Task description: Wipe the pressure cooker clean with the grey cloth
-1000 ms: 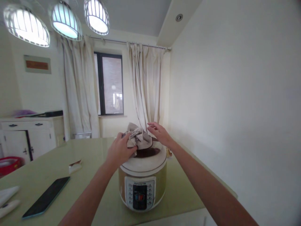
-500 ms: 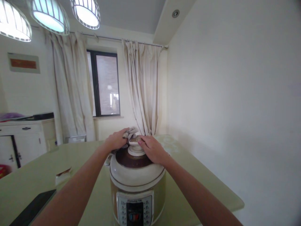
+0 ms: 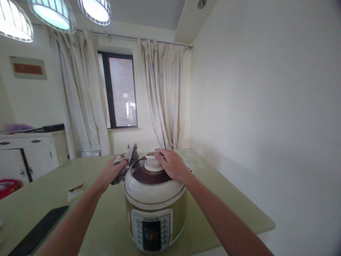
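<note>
An electric pressure cooker (image 3: 156,199) stands upright on the table, with a white and brown lid and a control panel (image 3: 151,233) facing me. My right hand (image 3: 173,163) is closed on the lid handle (image 3: 153,161) at the top, its thumb on the near side. To the left of the lid, my left hand (image 3: 113,172) grips a crumpled grey and white cloth (image 3: 128,160). The cloth hangs beside the lid's left edge; whether it touches the cooker I cannot tell.
The pale green table (image 3: 98,213) carries a dark phone-like slab (image 3: 38,231) and a small white packet (image 3: 76,192) at the left. A white cabinet (image 3: 39,153) and a red basin (image 3: 9,188) stand beyond it. A wall (image 3: 253,124) borders the right side.
My left hand has drawn the cloth away from the lid handle, leftward and down to the lid's left edge. My right hand stays on the handle. The view has tilted slightly downward.
</note>
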